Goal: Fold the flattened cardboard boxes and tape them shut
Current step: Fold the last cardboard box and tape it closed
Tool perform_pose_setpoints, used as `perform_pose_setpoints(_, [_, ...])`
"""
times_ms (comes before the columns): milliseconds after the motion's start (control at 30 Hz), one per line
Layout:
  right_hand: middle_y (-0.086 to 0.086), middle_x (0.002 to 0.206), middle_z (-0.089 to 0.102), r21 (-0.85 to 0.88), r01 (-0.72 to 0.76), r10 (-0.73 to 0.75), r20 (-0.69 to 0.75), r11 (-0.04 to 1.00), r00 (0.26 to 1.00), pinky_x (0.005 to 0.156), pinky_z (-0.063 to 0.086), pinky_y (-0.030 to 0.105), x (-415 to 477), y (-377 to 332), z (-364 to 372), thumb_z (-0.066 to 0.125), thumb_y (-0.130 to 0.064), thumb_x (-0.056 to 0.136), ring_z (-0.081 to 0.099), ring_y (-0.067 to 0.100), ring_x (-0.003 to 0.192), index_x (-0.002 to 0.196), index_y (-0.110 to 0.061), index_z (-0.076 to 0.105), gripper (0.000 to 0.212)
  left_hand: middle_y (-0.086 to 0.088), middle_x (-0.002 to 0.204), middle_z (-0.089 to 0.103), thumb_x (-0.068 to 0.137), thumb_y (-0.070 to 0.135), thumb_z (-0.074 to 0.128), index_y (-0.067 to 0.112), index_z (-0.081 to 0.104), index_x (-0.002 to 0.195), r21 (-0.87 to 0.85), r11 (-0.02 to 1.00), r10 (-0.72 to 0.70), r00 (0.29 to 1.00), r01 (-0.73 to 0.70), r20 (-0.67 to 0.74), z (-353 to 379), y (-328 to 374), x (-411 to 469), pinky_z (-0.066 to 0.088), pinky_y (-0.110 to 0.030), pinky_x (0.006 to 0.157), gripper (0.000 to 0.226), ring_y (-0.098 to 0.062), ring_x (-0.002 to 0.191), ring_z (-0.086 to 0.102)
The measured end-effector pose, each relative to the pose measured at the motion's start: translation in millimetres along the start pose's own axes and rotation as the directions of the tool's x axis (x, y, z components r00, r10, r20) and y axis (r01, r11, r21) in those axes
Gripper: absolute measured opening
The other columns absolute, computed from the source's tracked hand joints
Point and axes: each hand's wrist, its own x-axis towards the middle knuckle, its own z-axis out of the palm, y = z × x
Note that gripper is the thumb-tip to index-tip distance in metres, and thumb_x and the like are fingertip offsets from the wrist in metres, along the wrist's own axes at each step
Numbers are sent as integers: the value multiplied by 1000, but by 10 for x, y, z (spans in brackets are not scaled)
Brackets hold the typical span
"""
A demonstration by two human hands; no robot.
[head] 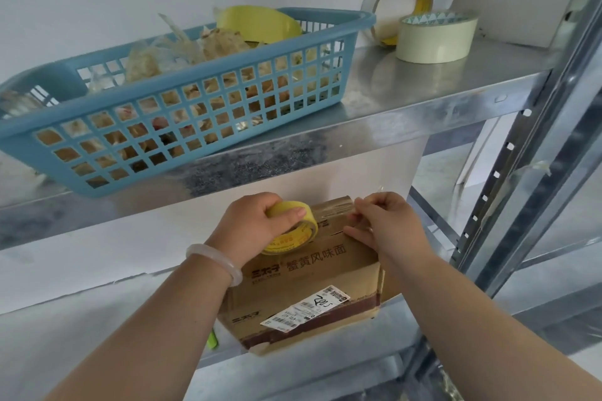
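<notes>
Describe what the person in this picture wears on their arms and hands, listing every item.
No sleeves show: both arms are bare down to the frame's edge. The left hand and the right hand wear no gloves. A smooth, rounded, milky-white bangle circles the left wrist. No watch shows on either wrist.

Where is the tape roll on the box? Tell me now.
Head view, lower centre: the tape roll sits on top of the box, gripped by the left hand, just left of the right hand, below the blue basket.
</notes>
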Motion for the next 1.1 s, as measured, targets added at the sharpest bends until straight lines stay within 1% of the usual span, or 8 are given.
perform_pose_setpoints(200, [6, 75, 60, 138, 177, -164, -100, 974, 981, 69, 61, 38, 101, -151, -201, 62, -3, 91, 66, 13, 65, 84, -11, 53, 14, 3, 66, 64, 58, 88, 48, 25, 63, 70, 131, 991, -9, 998, 0, 63, 73, 214, 128, 41, -24, 50, 65, -11, 61, 61])
perform_pose_setpoints(300, [10, 80, 57, 202, 42, -24, -91, 979, 996, 67, 61, 36, 112, -14, -202, 58, -4, 94, 63, 15, 69, 90, -7, 51, 8, 1, 66, 65, 58, 88, 49, 24, 64, 71, 116, 993, -29, 997, 21, 67, 80, 235, 157, 43, -25, 51, 68, -11, 59, 60])
perform_pose_setpoints(400, [12, 81, 53, 220, -27, 47, -85, 975, 995, 66, 61, 33, 154, 57, -221, 56, -3, 95, 60, 16, 71, 94, -6, 52, 5, 14, 64, 65, 64, 90, 42, 29, 64, 73, 13, 1000, -26, 997, 25, 79, 36, 210, 101, 38, -13, 51, 66, 0, 58, 58])
perform_pose_setpoints(467, [14, 85, 52, 241, -60, 87, -104, 969, 991, 63, 61, 35, 206, 36, -279, 55, -4, 96, 60, 18, 76, 100, -4, 53, 4, 18, 66, 65, 74, 78, 39, 31, 64, 73, -107, 992, -52, 993, 63, 106, 33, 134, 17, 40, -20, 60, 53, 5, 62, 58])
perform_pose_setpoints(567, [15, 88, 52, 250, -112, 136, -81, 962, 987, 62, 61, 36, 258, 34, -328, 55, -4, 97, 60, 20, 79, 106, -2, 53, 9, 10, 75, 68, 82, 71, 46, 30, 64, 74, -215, 972, -81, 993, 97, 85, 38, 22, -92, 43, -34, 72, 45, -3, 72, 63])
perform_pose_setpoints(867, [13, 85, 52, 245, 3, 28, -125, 970, 992, 63, 61, 43, 315, 26, -570, 56, -5, 96, 60, 19, 76, 96, -5, 53, 3, 15, 68, 64, 80, 62, 60, 40, 64, 79, -61, 997, 40, 999, -40, 0, 114, 132, -13, 39, -9, 51, 23, 1, 61, 57])
perform_pose_setpoints(1000, [10, 77, 57, 241, -155, 188, -118, 958, 975, 59, 60, 36, 336, 235, -588, 60, -7, 95, 61, 17, 66, 94, -5, 57, 4, 11, 63, 61, 68, 69, 53, 37, 63, 73, -93, 996, 15, 999, -18, -29, 164, 162, 7, 39, -10, 50, 34, -2, 56, 54])
perform_pose_setpoints(1100, [6, 67, 59, 200, -265, 284, -71, 943, 956, 51, 49, 29, 346, 484, -509, 62, -6, 92, 55, 13, 51, 90, -6, 58, 5, 14, 59, 59, 69, 64, 54, 32, 62, 67, -104, 995, 4, 998, -10, -56, 176, 133, -16, 37, -13, 49, 33, 0, 54, 53])
